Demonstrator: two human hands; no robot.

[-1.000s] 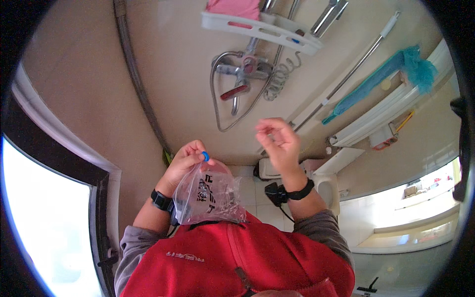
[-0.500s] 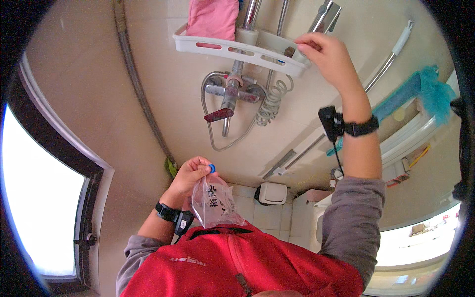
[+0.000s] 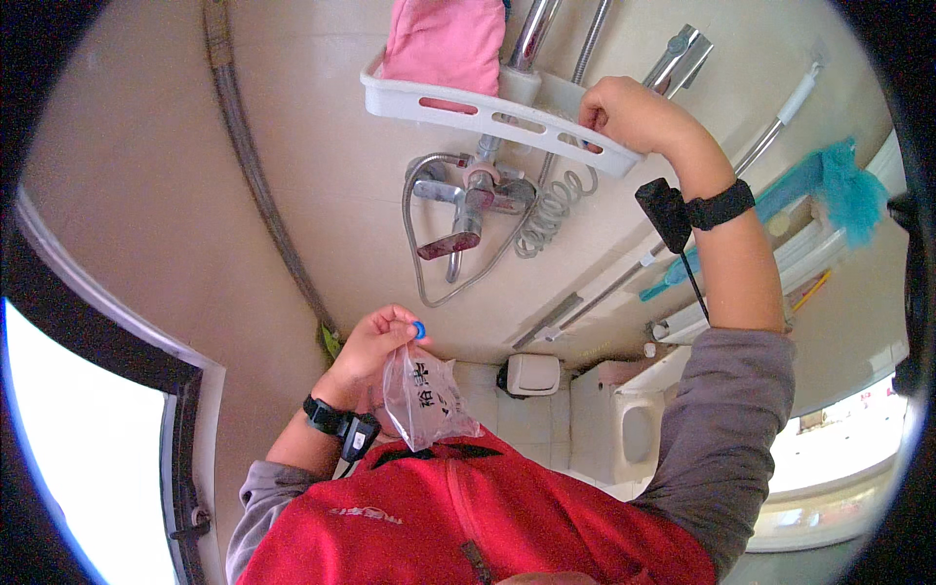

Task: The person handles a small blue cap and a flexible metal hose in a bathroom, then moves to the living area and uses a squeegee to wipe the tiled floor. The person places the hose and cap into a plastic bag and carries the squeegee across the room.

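The left hand [image 3: 375, 341] was raised in front of the wearer's red vest [image 3: 419, 517], its thumb and fingers pressed together at the top of a clear plastic bag [image 3: 426, 395]. A small blue round piece [image 3: 419, 330] showed at the tips of the same grip. The bag, marked with dark print, hung below the hand, its lower edge near the front of the vest. The right hand [image 3: 634, 117] reached up to the right end of a white slotted shelf [image 3: 468, 112] on the wall; its fingers were curled behind the front rim, and whether they pinched anything could not be told. At the left end of the shelf lay a pink cloth [image 3: 444, 49], and a chrome shower handset [image 3: 682, 58] was located just beyond the right hand. Below the shelf, a mixer tap [image 3: 473, 195] with a reddish lever was fixed to the wall, a coiled tube [image 3: 556, 214] hanging to its right. A white bin [image 3: 533, 375] stood on the tiled floor, and teal mesh [image 3: 850, 190] occupied the far right, well apart from both hands.
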